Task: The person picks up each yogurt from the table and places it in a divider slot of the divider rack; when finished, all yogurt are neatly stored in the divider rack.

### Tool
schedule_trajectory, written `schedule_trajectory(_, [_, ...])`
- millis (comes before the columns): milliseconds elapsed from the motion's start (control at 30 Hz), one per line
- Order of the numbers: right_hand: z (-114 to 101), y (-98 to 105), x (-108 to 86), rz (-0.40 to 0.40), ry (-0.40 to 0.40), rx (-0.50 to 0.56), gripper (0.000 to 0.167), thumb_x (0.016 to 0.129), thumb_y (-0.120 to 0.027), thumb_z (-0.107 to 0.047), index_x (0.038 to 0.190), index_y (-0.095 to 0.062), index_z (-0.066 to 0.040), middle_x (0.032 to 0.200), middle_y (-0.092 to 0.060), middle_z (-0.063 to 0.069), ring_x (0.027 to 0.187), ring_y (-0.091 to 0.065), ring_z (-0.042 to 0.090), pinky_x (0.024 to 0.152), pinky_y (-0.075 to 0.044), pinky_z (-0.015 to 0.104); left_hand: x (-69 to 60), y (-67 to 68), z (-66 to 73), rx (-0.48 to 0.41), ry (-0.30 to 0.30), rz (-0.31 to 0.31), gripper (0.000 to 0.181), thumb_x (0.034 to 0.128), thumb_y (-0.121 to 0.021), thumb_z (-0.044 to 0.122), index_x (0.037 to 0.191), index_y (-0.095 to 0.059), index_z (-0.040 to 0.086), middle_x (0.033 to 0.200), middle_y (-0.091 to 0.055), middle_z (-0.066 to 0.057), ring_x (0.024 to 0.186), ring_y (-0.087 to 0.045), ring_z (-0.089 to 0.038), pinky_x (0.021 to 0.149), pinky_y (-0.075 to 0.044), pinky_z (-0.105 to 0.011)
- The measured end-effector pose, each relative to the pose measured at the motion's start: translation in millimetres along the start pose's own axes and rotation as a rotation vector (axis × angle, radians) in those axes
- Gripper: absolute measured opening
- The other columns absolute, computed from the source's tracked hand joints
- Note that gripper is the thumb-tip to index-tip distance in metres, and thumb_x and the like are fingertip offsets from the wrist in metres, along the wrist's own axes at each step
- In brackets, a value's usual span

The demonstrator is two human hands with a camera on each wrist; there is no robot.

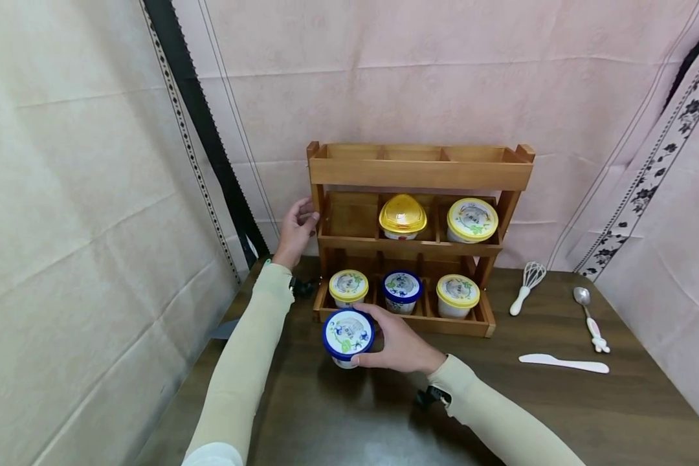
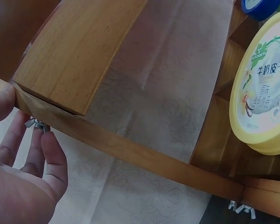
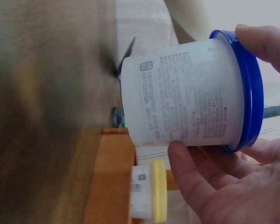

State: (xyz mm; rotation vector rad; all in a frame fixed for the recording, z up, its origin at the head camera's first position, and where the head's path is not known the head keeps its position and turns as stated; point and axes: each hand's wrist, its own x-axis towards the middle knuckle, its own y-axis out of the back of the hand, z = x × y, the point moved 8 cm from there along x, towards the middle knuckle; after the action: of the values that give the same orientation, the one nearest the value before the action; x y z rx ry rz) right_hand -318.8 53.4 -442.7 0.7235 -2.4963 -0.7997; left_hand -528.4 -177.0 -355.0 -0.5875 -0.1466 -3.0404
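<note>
My right hand (image 1: 400, 343) holds a white tub with a blue lid (image 1: 347, 332) above the table, in front of the rack's lower left corner. In the right wrist view, the tub's printed side (image 3: 186, 95) faces the camera, with thumb and fingers around it. My left hand (image 1: 296, 232) is at the left upright of a wooden three-tier rack (image 1: 419, 173). Seen from the left wrist, its thumb and fingers grip the upright (image 2: 126, 147) near a wing nut (image 2: 36, 123).
The middle tier holds a tub with a domed yellow lid (image 1: 403, 215) and a yellow-lidded tub (image 1: 472, 220). Below stand two yellow-lidded tubs (image 1: 348, 286) (image 1: 457, 292) and a blue-lidded tub (image 1: 402, 290). A whisk (image 1: 529, 285), spoon (image 1: 591, 320) and white knife (image 1: 564, 364) lie right.
</note>
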Motion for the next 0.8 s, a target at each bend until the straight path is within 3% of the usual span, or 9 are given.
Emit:
schedule_trajectory(167, [-8,12,2.7,0.042,0.003,-0.003,0.097,0.082,-0.090,-0.049,0.161,-0.040,-0.026,0.159,-0.050,-0.003,0.142,-0.053,0.023,0.118,-0.046,0.056,-0.8,-1.4,-1.3,-0.001,-0.001,-0.002,0.046,0.1076,-0.064,0.027,0.152,-0.053,0.027,0.149,-0.058,-0.006,0.126,-0.060,-0.027,0.103,-0.055,-0.053])
schedule_trajectory(433, [-28,36,15.8,0.104,0.055,0.005,0.099,0.083,-0.091,-0.043,0.162,-0.038,-0.017,0.158,-0.050,0.002,0.138,-0.056,0.025,0.111,-0.053,0.051,-2.2,-0.4,1.2,0.004,0.013,-0.001,0.045,0.1082,-0.062,0.027,0.152,-0.053,0.029,0.150,-0.056,-0.005,0.133,-0.058,-0.027,0.106,-0.055,-0.052])
schedule_trajectory(667, [-45,58,29.9,0.162,0.100,-0.008,0.100,0.083,-0.091,-0.038,0.164,-0.035,-0.023,0.159,-0.047,0.004,0.138,-0.055,0.025,0.108,-0.056,0.048,-2.1,1.1,0.8,0.021,0.013,0.011,0.044,0.1079,-0.062,0.028,0.151,-0.054,0.030,0.149,-0.058,-0.004,0.134,-0.059,-0.026,0.105,-0.056,-0.051])
schedule_trajectory(800, [-55,71,38.3,0.203,0.115,0.016,0.100,0.084,-0.091,-0.036,0.164,-0.034,-0.020,0.158,-0.047,0.004,0.137,-0.056,0.025,0.108,-0.056,0.049,-2.1,0.9,-0.3,0.025,0.031,0.011,0.045,0.1078,-0.062,0.029,0.152,-0.054,0.031,0.150,-0.057,-0.003,0.136,-0.058,-0.027,0.106,-0.056,-0.051])
